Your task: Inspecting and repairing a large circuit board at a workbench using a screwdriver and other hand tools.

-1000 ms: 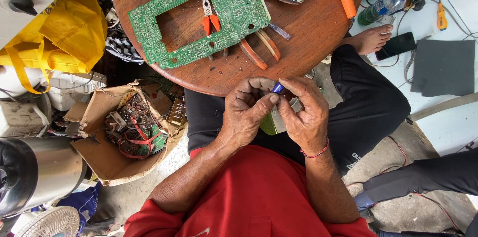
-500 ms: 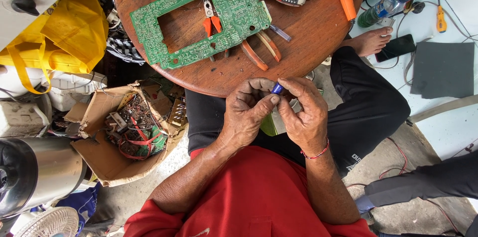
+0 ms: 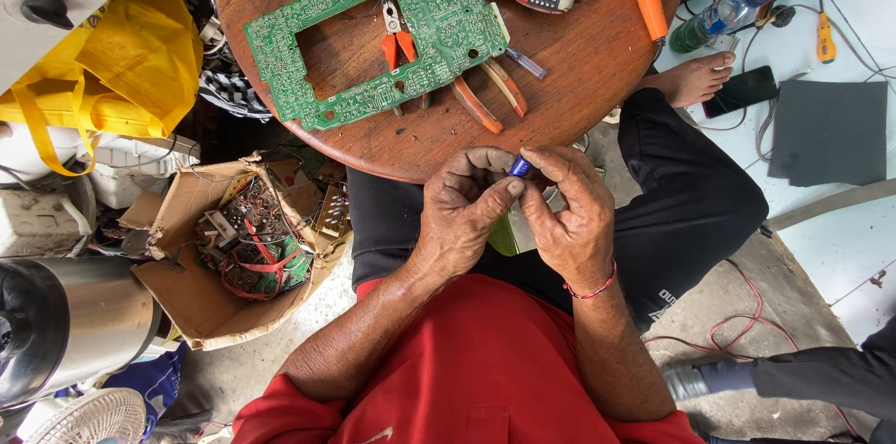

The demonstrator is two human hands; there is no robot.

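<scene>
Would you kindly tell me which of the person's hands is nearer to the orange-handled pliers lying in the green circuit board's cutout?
Left. The left hand sits just below-right of the orange-handled pliers; the right hand lies farther right.

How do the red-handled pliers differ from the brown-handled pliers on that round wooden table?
The small red-handled pliers lie inside the green circuit board's rectangular cut-out; the brown-handled pliers lie at its lower right edge, partly hidden under it. The red pair looks shorter, the brown pair's handles longer. Both rest untouched on the round wooden table, handles splayed.
</scene>
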